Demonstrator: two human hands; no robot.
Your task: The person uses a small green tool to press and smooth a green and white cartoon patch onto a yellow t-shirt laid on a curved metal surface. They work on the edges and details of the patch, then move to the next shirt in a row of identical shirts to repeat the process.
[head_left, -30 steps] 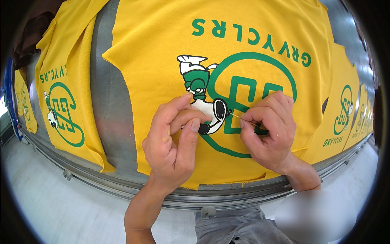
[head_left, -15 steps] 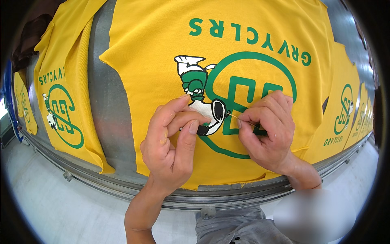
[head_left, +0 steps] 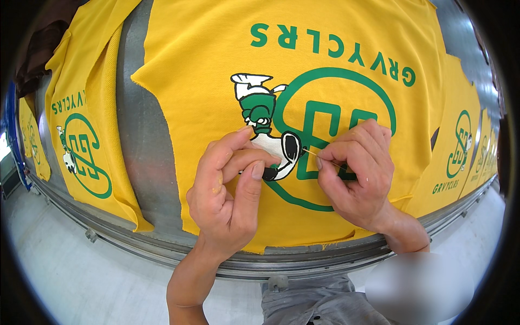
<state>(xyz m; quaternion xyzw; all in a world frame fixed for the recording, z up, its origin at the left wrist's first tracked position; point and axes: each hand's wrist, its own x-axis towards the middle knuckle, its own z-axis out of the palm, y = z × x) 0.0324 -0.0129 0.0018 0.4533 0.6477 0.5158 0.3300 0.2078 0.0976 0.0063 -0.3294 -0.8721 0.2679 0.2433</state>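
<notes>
A yellow fabric panel (head_left: pixel 195 59) lies spread before me, printed with a green emblem (head_left: pixel 311 130) and a black, white and green cartoon figure (head_left: pixel 265 142). In my right hand (head_left: pixel 357 168) a thin light-coloured stick (head_left: pixel 312 154) is pinched between thumb and fingers. Its dark tip is at the edge of the figure's black ear oval. My left hand (head_left: pixel 230 187) is over the lower part of the figure, thumb and fingers bent close together. Whether anything small is between them I cannot make out. The hand hides part of the print.
Another printed yellow panel (head_left: pixel 81 124) lies to the left, past a strip of grey table surface (head_left: pixel 149 124). More printed yellow panels (head_left: pixel 449 141) run along the right. A metal rail (head_left: pixel 246 266) borders the near edge. Dark cloth (head_left: pixel 46 49) is bunched at the far left.
</notes>
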